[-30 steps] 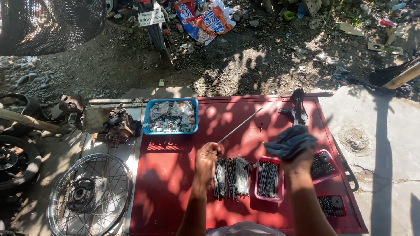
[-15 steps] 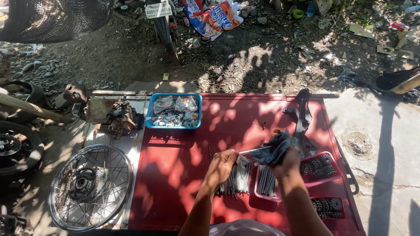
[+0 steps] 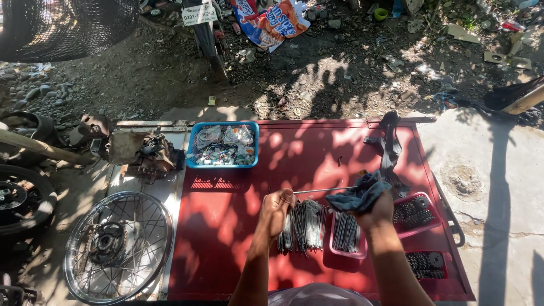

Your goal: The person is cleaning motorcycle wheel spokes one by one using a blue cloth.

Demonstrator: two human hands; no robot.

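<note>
My left hand (image 3: 277, 205) grips one end of a thin metal spoke (image 3: 323, 190) held level over a red table (image 3: 226, 226). My right hand (image 3: 374, 211) holds a dark blue rag (image 3: 358, 194) wrapped around the spoke's other end. Under my hands lies a loose pile of spokes (image 3: 306, 226) on the table. Right beside it, a pink tray (image 3: 347, 233) contains more spokes.
A blue basket (image 3: 223, 145) of small bagged parts stands at the back left. Two pink trays of small dark parts (image 3: 415, 213) (image 3: 426, 264) sit on the right. A black bracket (image 3: 390, 148) lies at the back right. A spoked wheel (image 3: 116, 245) and engine parts (image 3: 148, 156) rest left of the table.
My right hand with the rag has come down and left onto the spoke, which now lies level. The left hand rose from the spoke pile and holds the spoke's end.
</note>
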